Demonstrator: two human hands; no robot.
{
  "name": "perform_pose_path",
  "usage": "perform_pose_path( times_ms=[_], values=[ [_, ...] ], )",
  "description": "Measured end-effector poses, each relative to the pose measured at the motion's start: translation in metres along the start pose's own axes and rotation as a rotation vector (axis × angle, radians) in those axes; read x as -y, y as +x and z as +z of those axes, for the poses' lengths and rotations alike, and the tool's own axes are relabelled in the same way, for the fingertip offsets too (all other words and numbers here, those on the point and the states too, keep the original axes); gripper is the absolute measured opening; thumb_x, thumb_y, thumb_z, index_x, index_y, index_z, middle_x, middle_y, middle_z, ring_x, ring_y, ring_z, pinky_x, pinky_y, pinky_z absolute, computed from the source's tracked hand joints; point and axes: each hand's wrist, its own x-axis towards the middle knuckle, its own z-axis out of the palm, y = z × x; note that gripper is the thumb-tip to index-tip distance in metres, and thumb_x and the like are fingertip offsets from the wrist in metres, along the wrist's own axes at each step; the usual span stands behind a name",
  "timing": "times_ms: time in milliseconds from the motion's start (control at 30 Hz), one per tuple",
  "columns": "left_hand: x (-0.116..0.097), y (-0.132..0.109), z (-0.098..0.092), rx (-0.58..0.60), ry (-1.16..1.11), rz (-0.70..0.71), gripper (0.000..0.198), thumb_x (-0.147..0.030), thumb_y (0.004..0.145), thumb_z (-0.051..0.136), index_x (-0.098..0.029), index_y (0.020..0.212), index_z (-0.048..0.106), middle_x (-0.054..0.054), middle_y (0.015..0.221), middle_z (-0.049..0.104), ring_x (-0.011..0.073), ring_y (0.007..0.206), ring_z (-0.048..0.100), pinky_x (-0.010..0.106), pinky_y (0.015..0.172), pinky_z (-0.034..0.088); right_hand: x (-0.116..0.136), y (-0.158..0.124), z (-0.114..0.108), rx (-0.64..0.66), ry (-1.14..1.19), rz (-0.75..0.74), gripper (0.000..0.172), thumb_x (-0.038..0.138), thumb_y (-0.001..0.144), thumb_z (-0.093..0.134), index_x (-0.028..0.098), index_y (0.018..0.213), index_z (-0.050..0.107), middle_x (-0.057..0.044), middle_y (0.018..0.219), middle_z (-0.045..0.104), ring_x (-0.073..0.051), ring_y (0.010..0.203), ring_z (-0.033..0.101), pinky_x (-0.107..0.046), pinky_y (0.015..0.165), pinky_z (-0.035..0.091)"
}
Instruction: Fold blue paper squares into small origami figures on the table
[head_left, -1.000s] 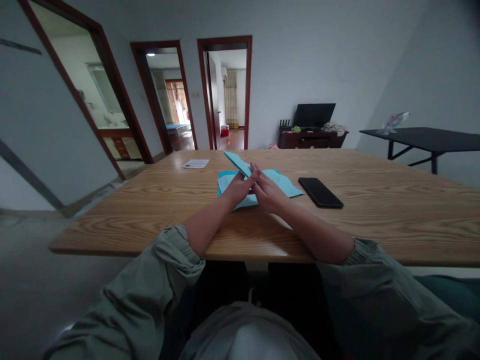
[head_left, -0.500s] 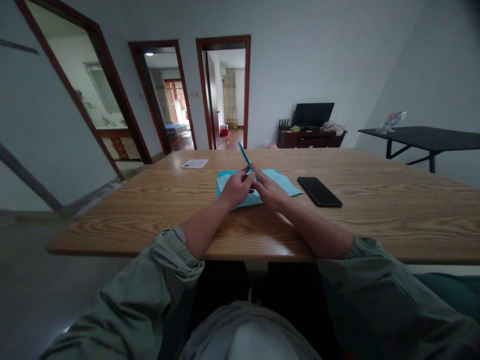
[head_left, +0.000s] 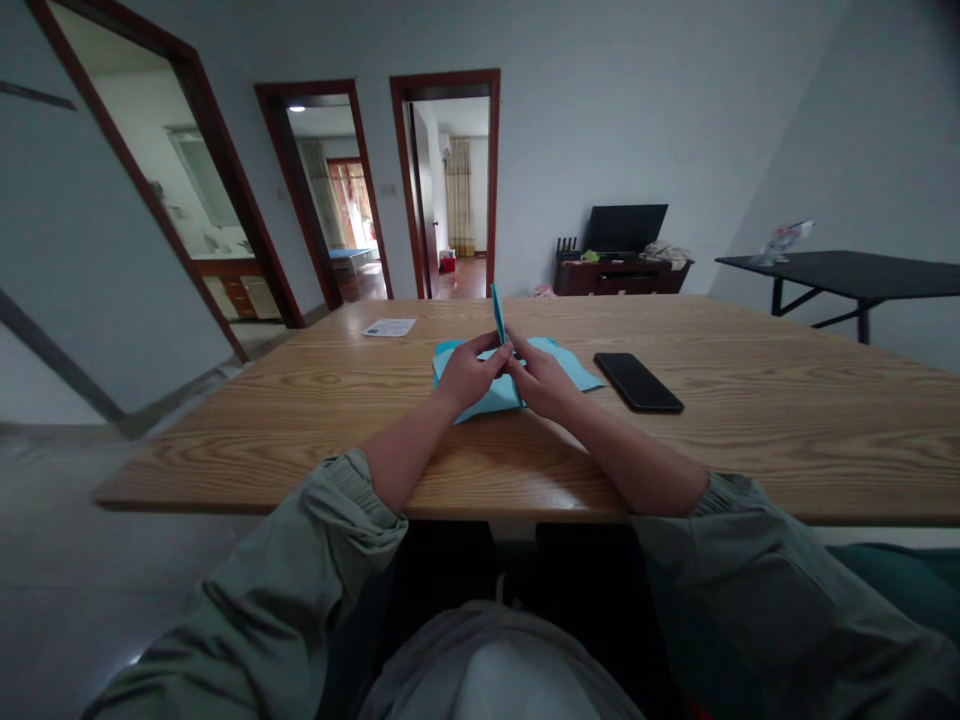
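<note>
Light-blue folded paper [head_left: 480,395] lies on the wooden surface [head_left: 300,470], its narrow flap [head_left: 498,312] upright, pinched between the fingers [head_left: 499,358] of the left hand [head_left: 469,375] and right hand [head_left: 541,388]

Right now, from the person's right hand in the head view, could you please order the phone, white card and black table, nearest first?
Right hand:
1. Phone, to the right.
2. White card, far left.
3. Black table, far right.

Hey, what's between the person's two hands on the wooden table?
In the head view, a narrow folded strip of blue paper stands upright between the left hand and right hand.
</note>
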Motion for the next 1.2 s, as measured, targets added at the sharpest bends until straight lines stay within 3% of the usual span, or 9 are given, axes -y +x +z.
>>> perform_pose_path(
  times_ms=[167, 300, 600, 767, 900, 967, 1067, 1200],
  values=[
    [-0.001, 0.0, -0.002, 0.011, -0.075, -0.021, 0.039, -0.039, 0.077, 0.064, -0.015, 0.107, 0.061, 0.008, 0.107, 0.065, 0.0176, 0.083, 0.065, 0.031, 0.073, 0.055, -0.004, 0.0, -0.002, -0.014, 0.118, -0.032, 0.043, 0.031, 0.091, 0.04, 0.021, 0.132, 0.05, -0.005, 0.106, 0.068, -0.022, 0.091, 0.062, -0.034, 0.082, 0.048],
    [0.004, 0.001, -0.001, -0.109, 0.075, -0.014, 0.031, -0.023, 0.075, 0.062, -0.018, 0.105, 0.054, 0.005, 0.103, 0.063, 0.0145, 0.076, 0.063, 0.029, 0.068, 0.054, -0.006, 0.002, 0.0, -0.005, 0.13, -0.006, 0.042, 0.026, 0.089, 0.043, 0.022, 0.129, 0.053, -0.003, 0.102, 0.07, -0.019, 0.085, 0.064, -0.029, 0.075, 0.05],
    [-0.003, 0.005, 0.004, -0.249, 0.47, 0.086, 0.037, -0.007, 0.073, 0.053, -0.022, 0.106, 0.052, 0.007, 0.103, 0.06, 0.0238, 0.104, 0.054, 0.039, 0.093, 0.042, 0.005, 0.014, 0.008, -0.169, -0.239, 0.187, 0.029, 0.026, 0.086, 0.044, 0.019, 0.104, 0.066, -0.01, 0.087, 0.071, -0.025, 0.079, 0.065, -0.031, 0.07, 0.047],
    [0.006, 0.011, -0.018, -0.26, 0.426, 0.117, 0.047, -0.003, 0.069, 0.048, -0.021, 0.113, 0.053, 0.005, 0.104, 0.06, 0.0202, 0.1, 0.055, 0.038, 0.093, 0.044, -0.017, 0.015, -0.002, -0.218, -0.057, 0.222, 0.033, 0.022, 0.082, 0.047, 0.02, 0.11, 0.064, -0.006, 0.085, 0.07, -0.02, 0.072, 0.065, -0.03, 0.068, 0.05],
    [0.017, 0.019, -0.031, -0.274, 0.354, 0.056, 0.035, -0.007, 0.067, 0.049, -0.019, 0.095, 0.065, 0.006, 0.101, 0.062, 0.0209, 0.095, 0.057, 0.037, 0.084, 0.05, -0.039, 0.016, -0.005, -0.195, 0.258, 0.347, 0.037, 0.026, 0.083, 0.047, 0.019, 0.118, 0.059, -0.003, 0.074, 0.065, -0.013, 0.052, 0.061, -0.025, 0.05, 0.05],
    [0.02, 0.023, -0.034, -0.245, 0.257, -0.029, 0.032, -0.01, 0.066, 0.049, -0.017, 0.091, 0.068, 0.006, 0.099, 0.064, 0.0202, 0.087, 0.06, 0.036, 0.075, 0.053, -0.045, 0.018, -0.004, -0.171, 0.387, 0.359, 0.035, 0.027, 0.084, 0.046, 0.018, 0.115, 0.06, -0.003, 0.075, 0.064, -0.012, 0.052, 0.062, -0.022, 0.045, 0.048],
    [0.024, 0.024, -0.041, -0.129, 0.192, -0.174, 0.041, -0.011, 0.066, 0.048, -0.016, 0.1, 0.069, 0.007, 0.098, 0.067, 0.0196, 0.08, 0.063, 0.037, 0.073, 0.054, -0.051, 0.017, -0.004, -0.121, 0.438, 0.346, 0.033, 0.025, 0.084, 0.046, 0.015, 0.109, 0.064, -0.005, 0.078, 0.065, -0.013, 0.056, 0.062, -0.022, 0.046, 0.049],
    [0.032, 0.014, -0.054, 0.219, 0.524, -0.086, 0.045, -0.011, 0.067, 0.049, -0.017, 0.107, 0.069, 0.007, 0.118, 0.065, 0.0221, 0.11, 0.057, 0.037, 0.101, 0.041, -0.065, 0.003, -0.008, 0.071, 0.102, 0.272, 0.033, 0.019, 0.081, 0.046, 0.017, 0.104, 0.069, -0.004, 0.069, 0.066, -0.016, 0.062, 0.064, -0.028, 0.059, 0.052]
  ],
)
